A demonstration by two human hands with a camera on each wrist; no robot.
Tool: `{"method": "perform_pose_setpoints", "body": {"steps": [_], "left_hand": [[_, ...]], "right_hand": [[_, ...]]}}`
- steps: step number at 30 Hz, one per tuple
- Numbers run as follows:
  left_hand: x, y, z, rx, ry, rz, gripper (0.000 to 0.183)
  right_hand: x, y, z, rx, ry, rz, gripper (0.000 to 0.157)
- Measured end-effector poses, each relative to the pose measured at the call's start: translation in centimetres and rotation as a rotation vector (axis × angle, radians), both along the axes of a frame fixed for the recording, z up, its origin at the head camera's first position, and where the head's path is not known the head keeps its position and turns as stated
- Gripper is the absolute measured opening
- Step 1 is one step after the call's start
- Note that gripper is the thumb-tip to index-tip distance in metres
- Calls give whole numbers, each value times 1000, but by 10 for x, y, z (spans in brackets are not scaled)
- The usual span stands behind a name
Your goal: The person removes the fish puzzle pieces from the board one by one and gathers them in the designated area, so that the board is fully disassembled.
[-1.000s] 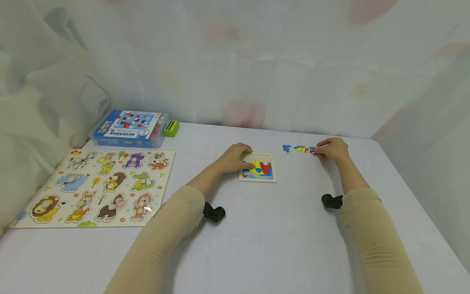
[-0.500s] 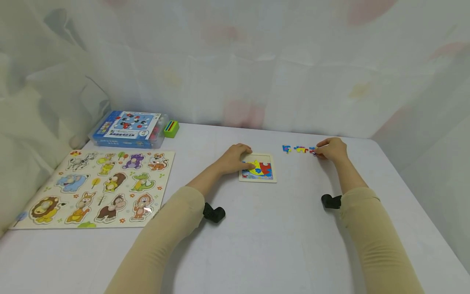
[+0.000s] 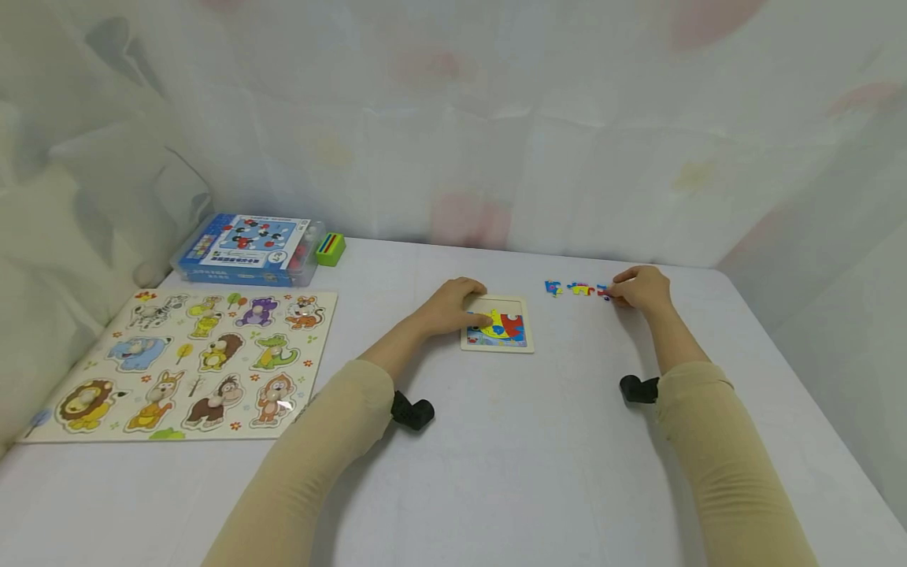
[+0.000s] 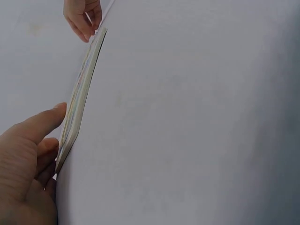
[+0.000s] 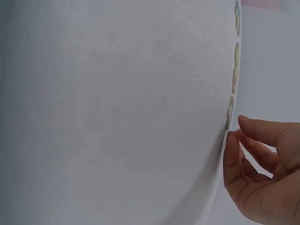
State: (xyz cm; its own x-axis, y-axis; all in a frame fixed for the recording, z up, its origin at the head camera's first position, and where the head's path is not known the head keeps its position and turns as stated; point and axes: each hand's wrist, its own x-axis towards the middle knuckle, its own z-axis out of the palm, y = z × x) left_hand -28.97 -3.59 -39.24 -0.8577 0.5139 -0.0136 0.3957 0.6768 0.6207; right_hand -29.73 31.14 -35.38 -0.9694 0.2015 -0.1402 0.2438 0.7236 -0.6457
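Observation:
My left hand [image 3: 448, 307] holds a small square jigsaw tray [image 3: 498, 347] by its left side, thumb laid over the picture and fingers at the edge. The tray has a pale wooden frame; yellow, red and blue pieces fill its lower part, while its upper part shows bare backing. In the left wrist view the tray [image 4: 83, 101] appears nearly edge-on. Farther right, my right hand [image 3: 643, 289] pinches at a red and blue puzzle piece [image 3: 602, 290], partly hidden by the fingertips. Beside it lie a yellow and red piece [image 3: 583, 289] and a blue piece [image 3: 553, 288].
A large animal peg puzzle board [image 3: 180, 358] covers the left of the white table [image 3: 527, 457]. Behind it stands a blue boxed set [image 3: 244, 248] with a small green block [image 3: 331, 249] next to it. A white curtain [image 3: 567, 157] hangs along the back.
Almost nothing differs: the right hand shifts very slightly at the red and blue piece. The left hand and the tray stay put.

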Motion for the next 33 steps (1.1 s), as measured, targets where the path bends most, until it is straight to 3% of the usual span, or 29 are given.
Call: {"method": "perform_pose_setpoints", "body": {"steps": [6, 12, 20, 33], "left_hand": [[1, -7, 2, 46, -50, 10, 68], [2, -17, 8, 15, -85, -3, 71], [8, -28, 12, -15, -131, -31, 80], [9, -33, 6, -28, -87, -82, 87]], "right_hand": [[1, -13, 6, -3, 69, 5, 37], [0, -35, 14, -47, 120, 65, 32], [4, -71, 16, -127, 120, 217, 30], [12, -134, 11, -112, 57, 403, 30]]}}
